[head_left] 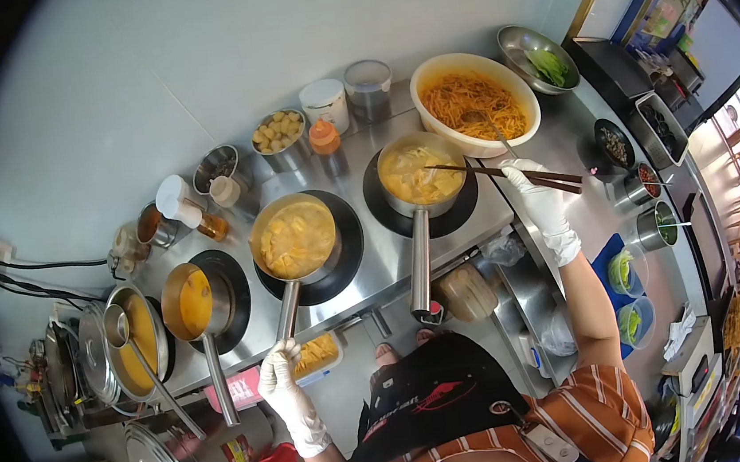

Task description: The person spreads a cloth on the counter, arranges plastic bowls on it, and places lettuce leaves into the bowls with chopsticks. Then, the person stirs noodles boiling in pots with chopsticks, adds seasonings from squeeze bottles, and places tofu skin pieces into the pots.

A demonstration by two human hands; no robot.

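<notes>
My right hand [538, 201], in a white glove, is closed around dark chopsticks [507, 172]. Their tips reach into the right saucepan [420, 173], which holds yellow broth with pale pieces and sits on a round black burner. Also gloved in white, my left hand [280, 369] grips the end of the metal handle [288, 310] of the middle saucepan [294, 238], filled with yellowish food. A third saucepan [188, 302] with orange-yellow broth stands farther left, partly over another black burner.
Behind the pans are a white bowl of orange shreds [475, 103], a steel bowl with greens [540, 59], a pot of round pieces [279, 136] and an orange-capped bottle [324, 137]. A ladle [146, 358] rests at a broth pot on the left. Cups of greens [626, 271] stand right.
</notes>
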